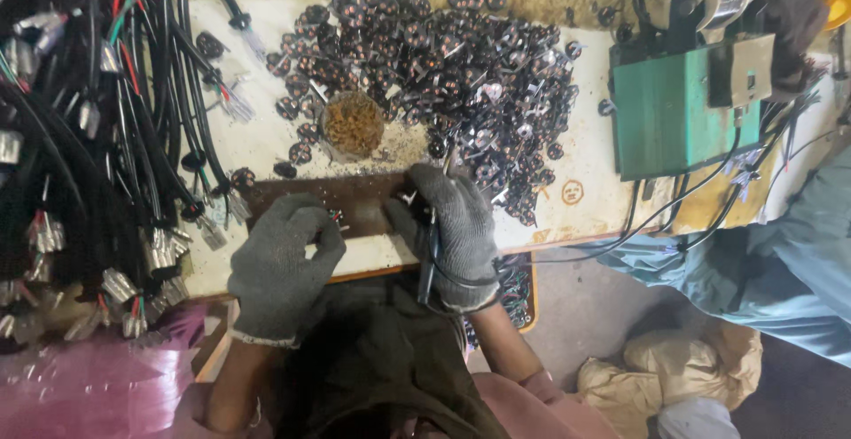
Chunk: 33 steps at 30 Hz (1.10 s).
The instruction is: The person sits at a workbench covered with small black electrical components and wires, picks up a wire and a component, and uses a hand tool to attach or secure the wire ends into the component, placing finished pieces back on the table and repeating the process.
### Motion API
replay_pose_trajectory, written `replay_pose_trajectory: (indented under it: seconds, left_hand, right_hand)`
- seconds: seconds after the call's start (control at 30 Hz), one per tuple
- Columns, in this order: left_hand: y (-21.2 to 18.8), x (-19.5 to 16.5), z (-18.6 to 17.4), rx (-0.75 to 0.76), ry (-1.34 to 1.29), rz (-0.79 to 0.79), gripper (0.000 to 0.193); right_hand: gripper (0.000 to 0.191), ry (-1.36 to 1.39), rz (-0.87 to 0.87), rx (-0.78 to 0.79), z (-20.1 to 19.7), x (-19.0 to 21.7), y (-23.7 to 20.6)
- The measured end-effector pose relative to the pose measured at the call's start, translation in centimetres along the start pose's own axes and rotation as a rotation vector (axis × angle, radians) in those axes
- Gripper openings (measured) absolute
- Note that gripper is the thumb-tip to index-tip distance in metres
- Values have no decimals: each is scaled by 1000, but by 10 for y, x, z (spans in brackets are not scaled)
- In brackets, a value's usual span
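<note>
Cluttered bench (266, 151): a small wired part (335, 218) is pinched by the gloved left hand (282, 262) near the dark board (355, 202); a soldering iron (432, 253) is gripped by the right hand (452, 231). Steadiness is best kept against the board.

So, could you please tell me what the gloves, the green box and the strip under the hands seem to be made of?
The gloves on the left hand and right hand look like grey knitted fabric, with a ribbed weave and fuzzy surface. The green box looks like painted sheet metal: flat panels, sharp edges, scuffed matt paint. The dark brown strip seems to be wood or board, dull and scorched-looking; the material is uncertain.
</note>
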<state>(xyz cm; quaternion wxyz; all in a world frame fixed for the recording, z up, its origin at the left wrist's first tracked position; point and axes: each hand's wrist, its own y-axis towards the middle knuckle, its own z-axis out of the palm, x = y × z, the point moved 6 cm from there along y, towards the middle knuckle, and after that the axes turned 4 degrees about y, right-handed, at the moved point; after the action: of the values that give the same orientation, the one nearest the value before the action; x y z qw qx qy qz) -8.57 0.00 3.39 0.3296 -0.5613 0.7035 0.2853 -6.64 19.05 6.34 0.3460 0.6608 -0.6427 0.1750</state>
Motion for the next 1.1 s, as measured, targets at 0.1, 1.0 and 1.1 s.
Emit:
replay_pose_trajectory:
  seconds: [0.1,1.0,1.1]
  left_hand:
    - [3,-3,-2,-12,6,-8,13]
    - [7,-3,0,-28,56,-18,15]
    - [7,-3,0,-32,59,-33,14]
  right_hand:
    - [37,-71,29,80,-11,-5,-1]
    - [54,-81,-185,469,-24,-15,12]
    - [49,-91,-88,526,-19,-15,14]
